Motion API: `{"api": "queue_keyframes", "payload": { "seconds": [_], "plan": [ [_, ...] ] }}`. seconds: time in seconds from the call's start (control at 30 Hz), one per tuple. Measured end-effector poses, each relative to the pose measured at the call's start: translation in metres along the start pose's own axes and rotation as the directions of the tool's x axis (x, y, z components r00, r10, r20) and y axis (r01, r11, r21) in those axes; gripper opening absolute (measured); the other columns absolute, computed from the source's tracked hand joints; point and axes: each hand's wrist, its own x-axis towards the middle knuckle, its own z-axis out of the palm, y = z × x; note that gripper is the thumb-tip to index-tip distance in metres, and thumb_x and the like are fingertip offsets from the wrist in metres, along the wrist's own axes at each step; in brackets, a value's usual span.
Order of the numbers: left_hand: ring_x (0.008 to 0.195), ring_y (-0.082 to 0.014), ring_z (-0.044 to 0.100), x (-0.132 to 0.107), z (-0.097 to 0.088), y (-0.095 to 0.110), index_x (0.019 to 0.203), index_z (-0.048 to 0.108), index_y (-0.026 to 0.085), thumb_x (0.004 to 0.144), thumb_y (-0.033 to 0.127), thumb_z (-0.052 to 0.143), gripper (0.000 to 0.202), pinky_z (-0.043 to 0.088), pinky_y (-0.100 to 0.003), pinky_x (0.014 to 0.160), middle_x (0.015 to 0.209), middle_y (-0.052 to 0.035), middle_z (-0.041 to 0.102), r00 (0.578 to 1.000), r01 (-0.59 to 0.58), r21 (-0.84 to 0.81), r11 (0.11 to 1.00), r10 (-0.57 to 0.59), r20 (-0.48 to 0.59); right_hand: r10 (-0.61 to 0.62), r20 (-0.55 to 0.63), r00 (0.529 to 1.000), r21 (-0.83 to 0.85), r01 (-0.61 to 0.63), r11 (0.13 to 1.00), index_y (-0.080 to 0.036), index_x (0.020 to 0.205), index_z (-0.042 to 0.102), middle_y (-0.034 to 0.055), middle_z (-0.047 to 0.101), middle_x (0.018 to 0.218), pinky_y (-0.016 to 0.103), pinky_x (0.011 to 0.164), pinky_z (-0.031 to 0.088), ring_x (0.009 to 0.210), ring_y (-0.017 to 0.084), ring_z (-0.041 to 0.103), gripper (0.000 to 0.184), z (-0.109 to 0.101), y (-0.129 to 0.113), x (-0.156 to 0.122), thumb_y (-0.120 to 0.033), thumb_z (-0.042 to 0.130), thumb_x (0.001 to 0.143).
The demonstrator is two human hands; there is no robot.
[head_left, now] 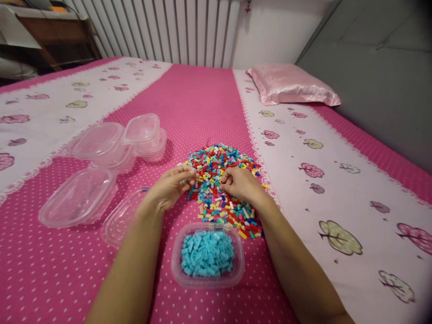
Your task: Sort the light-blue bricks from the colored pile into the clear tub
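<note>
A pile of small building bricks (216, 163) in many colours lies on the pink bedding. At its left edge is my left hand (173, 185), with fingers curled and tips drawn close; whatever they hold is too small to make out. My right hand (241, 183) is over the pile's right part, its thumb and fingers pinched low among the bricks. What sits in that pinch is hidden. Nearer to me, between my forearms, stands a clear plastic container (208, 283) without a lid. Light-blue bricks (207, 253) fill much of it.
On the left are several clear lidded containers (79, 198), some stacked. A loose clear lid (116, 220) lies partly behind my left forearm. A pink satin pillow (292, 84) rests at the far right, by a grey headboard (378, 76). A white radiator (175, 31) stands behind the bed.
</note>
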Motion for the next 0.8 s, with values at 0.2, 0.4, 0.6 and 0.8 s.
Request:
{"api": "queue_keyframes", "payload": {
  "seconds": [0.2,0.4,0.6,0.8],
  "plan": [
    [0.065,-0.0093,0.065,0.001,0.003,0.007,0.073,0.061,0.010,0.064,-0.002,0.054,0.016,0.047,-0.009,0.048,0.075,-0.0072,0.069,0.993,0.060,-0.238,0.969,-0.082,-0.084,0.004,-0.003,1.000,-0.008,-0.004,1.000,-0.020,0.077,0.063,0.0006,0.070,0.078,0.022,0.065,0.043,0.072,0.013,0.063,0.007,0.000,-0.001,0.001,-0.021,0.068,0.073],
    [0.045,-0.0053,0.041,0.005,-0.004,-0.007,0.073,0.071,0.011,0.058,0.018,0.074,0.016,0.030,-0.017,0.043,0.055,0.0030,0.058,0.986,-0.134,0.261,0.956,0.155,-0.065,0.004,-0.004,1.000,-0.003,-0.004,1.000,-0.020,0.077,0.063,0.0005,0.070,0.078,0.022,0.064,0.043,0.071,0.014,0.063,0.007,0.001,-0.001,0.001,-0.021,0.068,0.073],
    [0.044,-0.0075,0.029,0.013,-0.009,-0.018,0.084,0.077,0.013,0.061,0.024,0.069,0.027,0.022,-0.023,0.047,0.045,0.0082,0.035,0.978,-0.187,0.776,0.603,0.192,0.087,-0.015,-0.016,1.000,0.000,0.015,1.000,-0.020,0.077,0.062,0.0003,0.070,0.076,0.022,0.064,0.043,0.071,0.014,0.063,0.007,0.002,0.001,0.001,-0.019,0.067,0.072],
    [0.047,-0.0099,0.036,0.015,-0.004,-0.021,0.096,0.076,0.017,0.068,0.020,0.064,0.030,0.027,-0.023,0.051,0.051,0.0053,0.043,0.964,-0.202,0.927,0.316,0.233,0.131,0.005,-0.005,1.000,-0.005,-0.005,1.000,-0.020,0.077,0.063,0.0003,0.070,0.077,0.022,0.064,0.043,0.072,0.014,0.063,0.007,0.002,0.000,0.002,-0.021,0.068,0.072]
  ]
}}
